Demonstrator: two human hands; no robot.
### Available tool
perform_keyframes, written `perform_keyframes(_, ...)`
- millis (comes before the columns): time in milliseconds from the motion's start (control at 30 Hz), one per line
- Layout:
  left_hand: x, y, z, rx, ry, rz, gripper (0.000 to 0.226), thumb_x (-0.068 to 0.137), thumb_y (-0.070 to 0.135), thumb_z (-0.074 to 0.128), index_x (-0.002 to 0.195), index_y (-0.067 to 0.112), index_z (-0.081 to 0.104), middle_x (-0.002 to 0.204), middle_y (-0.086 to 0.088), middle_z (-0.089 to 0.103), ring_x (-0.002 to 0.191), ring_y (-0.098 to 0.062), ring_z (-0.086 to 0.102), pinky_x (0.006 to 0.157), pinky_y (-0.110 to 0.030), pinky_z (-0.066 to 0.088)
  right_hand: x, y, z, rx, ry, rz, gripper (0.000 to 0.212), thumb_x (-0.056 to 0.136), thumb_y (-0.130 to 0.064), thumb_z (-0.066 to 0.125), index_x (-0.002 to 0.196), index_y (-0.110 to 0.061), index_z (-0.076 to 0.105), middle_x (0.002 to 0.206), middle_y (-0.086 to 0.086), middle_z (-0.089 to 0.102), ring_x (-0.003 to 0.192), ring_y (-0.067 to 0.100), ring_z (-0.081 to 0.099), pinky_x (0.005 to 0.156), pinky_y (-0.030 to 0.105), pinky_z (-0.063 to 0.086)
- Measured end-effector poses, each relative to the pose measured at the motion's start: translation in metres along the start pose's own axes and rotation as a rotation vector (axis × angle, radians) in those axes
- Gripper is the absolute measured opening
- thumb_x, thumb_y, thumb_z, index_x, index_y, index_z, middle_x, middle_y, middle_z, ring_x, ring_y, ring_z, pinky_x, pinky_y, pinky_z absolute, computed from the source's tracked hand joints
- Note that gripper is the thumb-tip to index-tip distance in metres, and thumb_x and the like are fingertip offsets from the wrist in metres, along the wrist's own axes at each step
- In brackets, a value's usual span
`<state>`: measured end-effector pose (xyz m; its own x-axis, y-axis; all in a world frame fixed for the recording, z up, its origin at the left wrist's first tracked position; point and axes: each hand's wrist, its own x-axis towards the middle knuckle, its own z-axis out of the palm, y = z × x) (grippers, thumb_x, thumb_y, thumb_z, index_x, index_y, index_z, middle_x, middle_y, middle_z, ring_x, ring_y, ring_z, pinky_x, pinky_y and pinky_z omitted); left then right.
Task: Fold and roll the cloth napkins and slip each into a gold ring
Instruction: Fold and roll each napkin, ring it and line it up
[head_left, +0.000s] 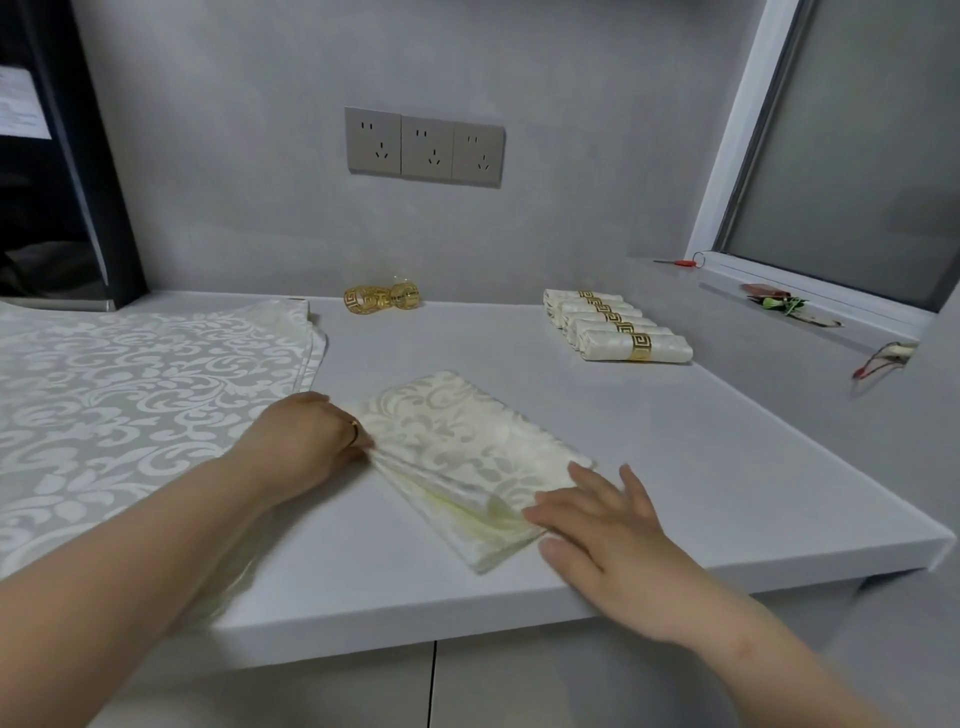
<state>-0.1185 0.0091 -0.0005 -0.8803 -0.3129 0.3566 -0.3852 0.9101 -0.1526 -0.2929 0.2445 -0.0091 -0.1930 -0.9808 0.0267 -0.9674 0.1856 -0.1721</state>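
I am pinching the left edge of the folded napkin (467, 447) with my left hand's (311, 441) curled fingers while my right hand (608, 525) is pressing its near end, fingers flat and released; it is lying mid-way across the counter (727, 467). About 5 ringed rolls (615, 325) are sitting finished at the back right, so this napkin is awaiting rolling, with flat napkins (130, 395) and at least 2 gold rings (382, 300) waiting.

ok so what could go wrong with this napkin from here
The napkin has layers fanning apart at its near edge between the left hand and right hand; rolled like that, it could come out uneven.
The gold rings sit far back by the wall, so fetching one means letting go, and the roll may spring open.
The napkin lies close to the counter edge and might slide off.
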Motion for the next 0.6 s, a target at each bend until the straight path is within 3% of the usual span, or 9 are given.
perform_keyframes(67,0.001,-0.013,0.007,0.007,-0.04,-0.102,0.03,0.095,0.029,0.043,0.12,0.033,0.059,0.123,0.016,0.06,0.114,-0.013,0.054,0.092,-0.016,0.034,-0.001,-0.009,0.004,0.005,0.039,-0.096,0.089,0.063,-0.083,0.003,0.136,-0.042,0.034,0.144,-0.024,0.027,0.128,-0.012,-0.014,0.104,0.027,-0.029)
perform_keyframes(133,0.001,-0.019,0.01,-0.026,-0.09,-0.178,0.034,0.094,0.022,0.044,0.124,0.031,0.056,0.13,0.015,0.054,0.12,-0.012,0.05,0.097,-0.019,0.034,0.001,-0.017,0.012,0.02,0.11,-0.192,0.077,0.068,-0.072,0.017,0.133,-0.038,0.042,0.139,-0.02,0.037,0.128,-0.011,-0.013,0.103,0.026,-0.032)
perform_keyframes(200,-0.005,-0.021,0.008,-0.099,-0.097,-0.201,0.036,0.091,0.015,0.046,0.123,0.027,0.057,0.131,0.011,0.054,0.122,-0.013,0.049,0.099,-0.018,0.031,0.004,-0.02,0.02,0.018,0.231,-0.296,0.061,0.073,-0.062,0.033,0.123,-0.033,0.053,0.125,-0.015,0.052,0.135,-0.004,0.001,0.107,0.027,-0.026)
perform_keyframes(233,-0.009,-0.018,0.007,-0.149,-0.093,-0.192,0.036,0.09,0.017,0.046,0.122,0.026,0.058,0.129,0.011,0.055,0.122,-0.013,0.048,0.099,-0.017,0.03,0.006,-0.02,0.022,0.022,0.283,-0.326,0.055,0.074,-0.059,0.039,0.118,-0.032,0.057,0.117,-0.014,0.057,0.135,-0.003,0.009,0.108,0.027,-0.021)
perform_keyframes(300,-0.024,-0.001,-0.002,-0.263,-0.078,-0.129,0.045,0.08,0.031,0.039,0.12,0.029,0.059,0.127,0.016,0.054,0.121,-0.006,0.047,0.095,-0.006,0.026,0.009,-0.021,0.021,0.099,0.282,-0.329,0.057,0.071,-0.061,0.039,0.116,-0.032,0.059,0.114,-0.016,0.058,0.13,-0.012,0.008,0.108,0.025,-0.025)
perform_keyframes(367,-0.043,0.023,-0.01,-0.369,-0.086,-0.064,0.059,0.07,0.038,0.027,0.121,0.033,0.057,0.128,0.026,0.045,0.118,0.011,0.039,0.088,0.008,0.017,0.01,-0.018,0.021,0.17,0.261,-0.329,0.064,0.068,-0.063,0.034,0.118,-0.032,0.06,0.114,-0.021,0.055,0.126,-0.02,0.007,0.105,0.021,-0.03)
perform_keyframes(433,-0.065,0.043,-0.01,-0.453,-0.06,-0.013,0.072,0.064,0.051,0.017,0.122,0.035,0.055,0.127,0.033,0.035,0.118,0.024,0.023,0.088,0.011,0.016,0.013,-0.018,0.021,0.191,0.306,-0.367,0.059,0.069,-0.06,0.038,0.114,-0.031,0.063,0.109,-0.021,0.055,0.124,-0.016,0.023,0.105,0.017,-0.028)
perform_keyframes(500,-0.076,0.059,-0.01,-0.457,-0.039,0.016,0.077,0.063,0.06,0.016,0.114,0.028,0.064,0.124,0.036,0.033,0.123,0.025,0.008,0.091,0.008,0.021,0.013,-0.02,0.024,0.148,0.348,-0.39,0.047,0.071,-0.053,0.047,0.106,-0.029,0.066,0.102,-0.016,0.061,0.11,-0.007,0.042,0.11,0.018,-0.018)
perform_keyframes(600,-0.08,0.066,-0.007,-0.315,0.074,0.072,0.063,0.091,0.054,0.02,0.085,0.024,0.075,0.111,0.024,0.061,0.108,0.01,0.049,0.079,-0.003,0.042,0.012,-0.022,0.029,0.083,0.407,-0.394,0.034,0.073,-0.046,0.052,0.097,-0.028,0.068,0.092,-0.015,0.065,0.095,-0.003,0.052,0.112,0.025,-0.004)
